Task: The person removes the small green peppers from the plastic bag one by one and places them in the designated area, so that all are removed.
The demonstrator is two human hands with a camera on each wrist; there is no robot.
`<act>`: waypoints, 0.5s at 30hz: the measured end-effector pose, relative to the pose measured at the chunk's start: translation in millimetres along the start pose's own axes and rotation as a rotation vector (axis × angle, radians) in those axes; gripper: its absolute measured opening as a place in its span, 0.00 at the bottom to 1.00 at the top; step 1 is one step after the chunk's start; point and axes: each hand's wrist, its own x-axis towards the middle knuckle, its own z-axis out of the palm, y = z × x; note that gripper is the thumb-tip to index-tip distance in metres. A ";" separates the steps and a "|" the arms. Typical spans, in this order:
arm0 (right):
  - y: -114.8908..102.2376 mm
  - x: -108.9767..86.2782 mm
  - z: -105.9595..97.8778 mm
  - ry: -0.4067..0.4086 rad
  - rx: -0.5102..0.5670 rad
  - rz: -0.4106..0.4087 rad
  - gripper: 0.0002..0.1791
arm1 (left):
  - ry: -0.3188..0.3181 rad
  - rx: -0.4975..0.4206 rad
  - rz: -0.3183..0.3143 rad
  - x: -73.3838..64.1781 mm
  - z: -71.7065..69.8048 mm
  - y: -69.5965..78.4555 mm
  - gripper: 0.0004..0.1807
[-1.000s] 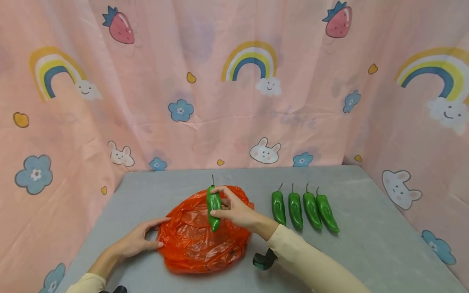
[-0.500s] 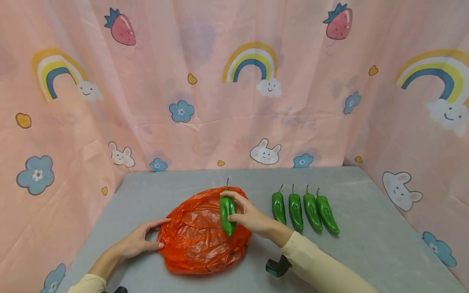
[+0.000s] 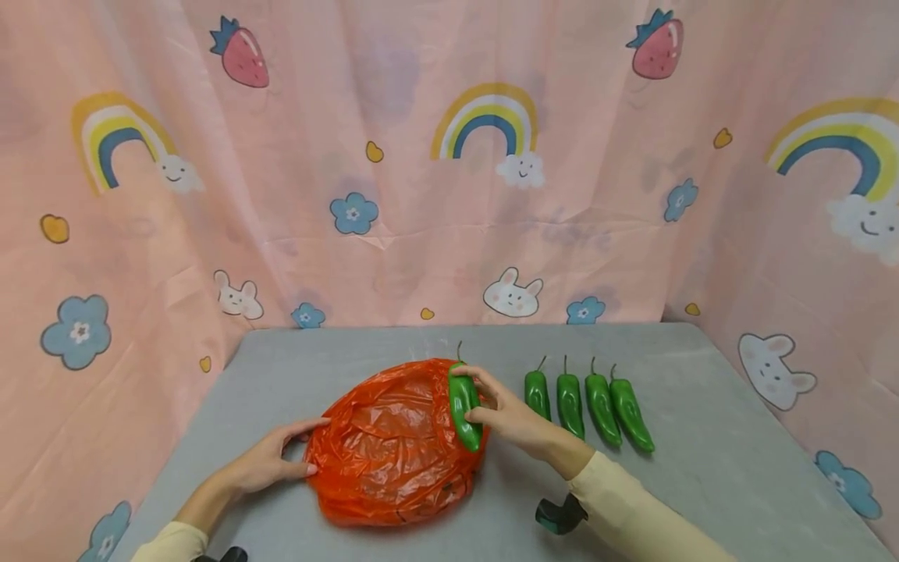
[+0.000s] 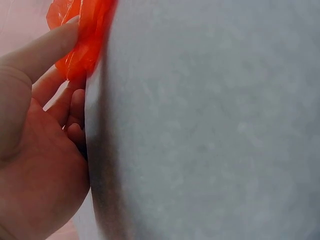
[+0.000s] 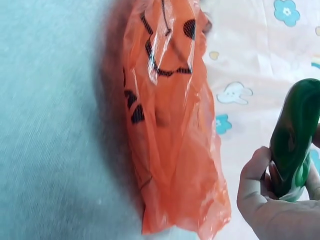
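In the head view my right hand [image 3: 509, 417] grips a glossy green chili pepper [image 3: 464, 410] between thumb and fingers, its thin stem pointing up. The pepper overlaps the right side of a crumpled red plastic bag [image 3: 386, 437]. My left hand [image 3: 267, 464] holds the bag's left edge, thumb at the front and fingers farther back. Up close in the left wrist view, the thumb [image 4: 55, 45] lies against the red film. From the right wrist, the pepper [image 5: 295, 140] appears well apart from the bag's side [image 5: 175, 125], which carries dark printed marks.
Several more green peppers [image 3: 600, 410] lie in a row on the grey table [image 3: 702, 484], right of the bag; my right forearm partly covers the nearest ones. A pink patterned curtain [image 3: 421, 257] encloses the table behind and on both sides.
My right hand has moved to the right with the pepper, from over the bag's middle to its right edge. The left hand keeps its place at the bag.
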 end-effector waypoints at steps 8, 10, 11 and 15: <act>3.8 -11.2 -19.1 -0.027 0.006 -0.060 0.33 | 0.007 -0.001 0.024 1.3 -0.4 -0.7 0.36; 4.3 -14.0 -23.7 -0.037 0.001 -0.069 0.33 | 0.006 0.003 0.014 0.9 -0.5 0.0 0.36; 4.4 -15.4 -25.7 -0.040 -0.007 -0.069 0.33 | 0.004 0.005 0.009 0.8 -0.4 0.3 0.37; 4.1 -20.8 -32.3 -0.030 -0.056 -0.069 0.32 | 0.005 0.003 0.003 0.7 0.2 1.1 0.37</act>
